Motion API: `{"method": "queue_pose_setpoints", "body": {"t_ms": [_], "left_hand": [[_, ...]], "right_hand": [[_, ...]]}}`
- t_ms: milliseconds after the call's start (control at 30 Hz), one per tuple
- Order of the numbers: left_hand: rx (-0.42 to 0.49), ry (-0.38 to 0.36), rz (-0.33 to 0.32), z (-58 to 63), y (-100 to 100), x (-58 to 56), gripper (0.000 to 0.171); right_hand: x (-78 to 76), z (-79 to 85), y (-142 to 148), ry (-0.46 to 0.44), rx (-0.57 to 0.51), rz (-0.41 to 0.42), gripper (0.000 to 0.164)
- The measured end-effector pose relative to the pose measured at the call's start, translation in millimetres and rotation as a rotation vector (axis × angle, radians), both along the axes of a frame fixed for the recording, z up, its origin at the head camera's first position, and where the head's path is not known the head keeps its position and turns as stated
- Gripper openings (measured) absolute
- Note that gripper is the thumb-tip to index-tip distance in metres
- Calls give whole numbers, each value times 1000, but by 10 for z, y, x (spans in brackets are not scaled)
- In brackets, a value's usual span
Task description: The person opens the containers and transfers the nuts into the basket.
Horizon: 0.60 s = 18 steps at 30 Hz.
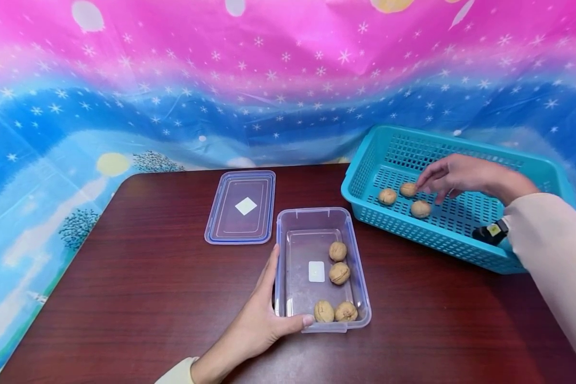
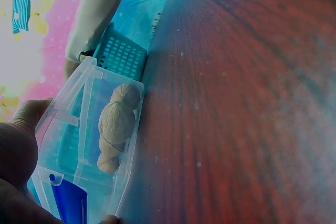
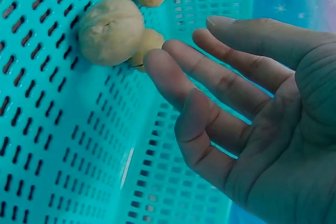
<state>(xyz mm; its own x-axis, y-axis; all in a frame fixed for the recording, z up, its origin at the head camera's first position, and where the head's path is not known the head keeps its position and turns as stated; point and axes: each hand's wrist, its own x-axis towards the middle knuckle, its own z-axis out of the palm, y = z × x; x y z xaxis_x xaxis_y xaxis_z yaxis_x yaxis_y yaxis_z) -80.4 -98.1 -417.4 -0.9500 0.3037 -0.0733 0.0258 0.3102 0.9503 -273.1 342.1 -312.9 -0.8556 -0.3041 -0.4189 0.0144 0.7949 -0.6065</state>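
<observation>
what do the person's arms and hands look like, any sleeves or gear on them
The left hand and right hand are ungloved. Both arms wear pale cream sleeves. At the right cuff sits a small black device marked with a yellowish square.

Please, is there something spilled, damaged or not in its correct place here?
Nothing stands out. Four walnuts lie in the box and three in the basket. The lid lies flat, apart from the box. I see no spill or obvious damage.
</observation>
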Motion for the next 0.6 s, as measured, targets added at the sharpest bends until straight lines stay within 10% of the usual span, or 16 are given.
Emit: {"method": "queue_pose_setpoints", "body": {"t_ms": [600], "left_hand": [[-4,-9,3,8,1,1,134]], "right_hand": [[308,498,-402,205,83,57,32]]}}
